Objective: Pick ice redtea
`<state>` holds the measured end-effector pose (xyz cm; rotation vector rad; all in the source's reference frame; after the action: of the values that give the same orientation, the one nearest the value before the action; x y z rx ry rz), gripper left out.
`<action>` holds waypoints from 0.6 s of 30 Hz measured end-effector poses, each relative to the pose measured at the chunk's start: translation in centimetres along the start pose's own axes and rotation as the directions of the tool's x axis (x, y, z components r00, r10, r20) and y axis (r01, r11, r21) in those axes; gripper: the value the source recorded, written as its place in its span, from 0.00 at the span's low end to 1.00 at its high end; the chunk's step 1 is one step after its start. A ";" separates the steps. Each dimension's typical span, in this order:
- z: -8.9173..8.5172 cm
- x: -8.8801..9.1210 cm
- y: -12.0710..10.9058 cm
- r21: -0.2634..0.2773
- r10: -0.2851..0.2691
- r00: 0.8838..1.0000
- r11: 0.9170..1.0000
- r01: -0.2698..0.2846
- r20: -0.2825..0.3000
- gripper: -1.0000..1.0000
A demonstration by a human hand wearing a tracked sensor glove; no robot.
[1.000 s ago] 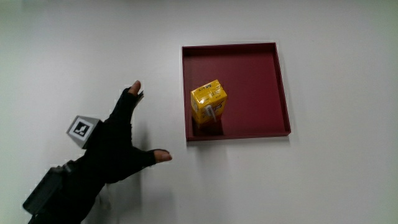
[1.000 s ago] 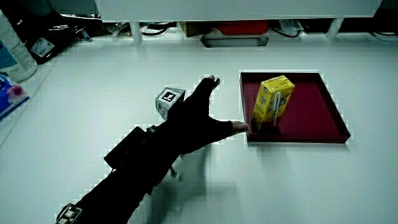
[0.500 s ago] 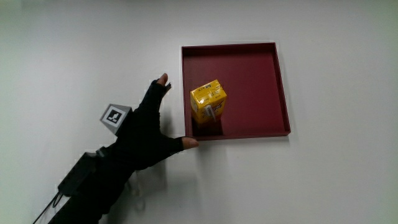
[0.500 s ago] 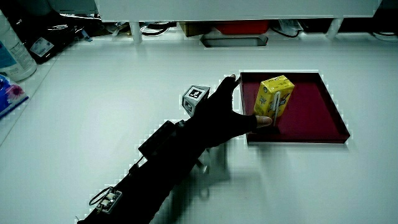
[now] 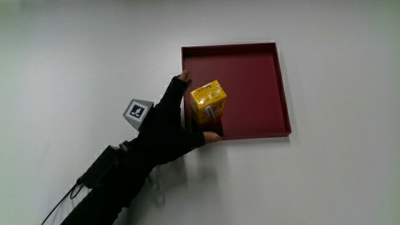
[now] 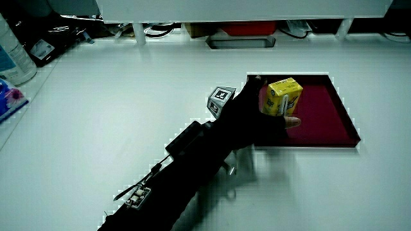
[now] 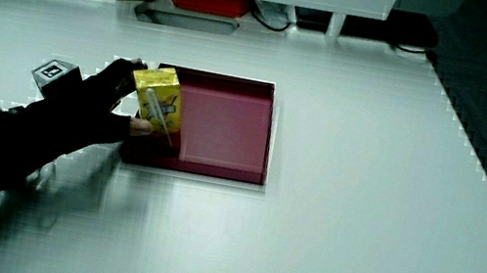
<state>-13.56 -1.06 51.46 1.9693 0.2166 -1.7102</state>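
Observation:
A yellow ice red tea carton (image 5: 209, 103) (image 6: 280, 97) (image 7: 158, 105) stands upright in a dark red tray (image 5: 262, 69) (image 6: 327, 119) (image 7: 234, 135), near the tray's rim nearest the person. The gloved hand (image 5: 181, 119) (image 6: 263, 119) (image 7: 110, 104) sits at the tray's edge beside the carton, fingers spread. Its thumb lies by the carton's base and its fingers reach alongside the carton. The fingers are not closed on the carton. A patterned cube (image 5: 137, 112) rides on the hand's back.
A low partition (image 6: 244, 9) with cables and boxes under it runs along the table's edge farthest from the person. Bottles and packets (image 6: 13, 58) stand at the table's edge in a side view.
The hand has moved across the table toward the tray, from well apart to right beside the carton. The carton and tray have not moved.

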 end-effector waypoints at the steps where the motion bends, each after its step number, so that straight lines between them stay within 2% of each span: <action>1: -0.1 0.1 0.2 0.000 0.005 1.000 1.000 -0.005 -0.007 0.50; 2: -0.1 0.0 0.3 0.000 -0.003 1.000 1.000 0.003 -0.018 0.50; 10: -0.3 0.2 0.5 0.012 -0.012 1.000 1.000 0.012 0.003 0.50; 13: -0.1 0.1 0.3 0.047 -0.021 0.999 0.999 0.019 0.029 0.52; 16: 0.3 -0.1 0.1 0.102 -0.034 0.999 0.994 0.032 0.015 0.58; 18: 0.5 -0.1 0.1 0.114 -0.039 0.999 0.993 0.036 0.019 0.62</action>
<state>-13.94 -1.33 51.60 2.0394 0.1529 -1.8023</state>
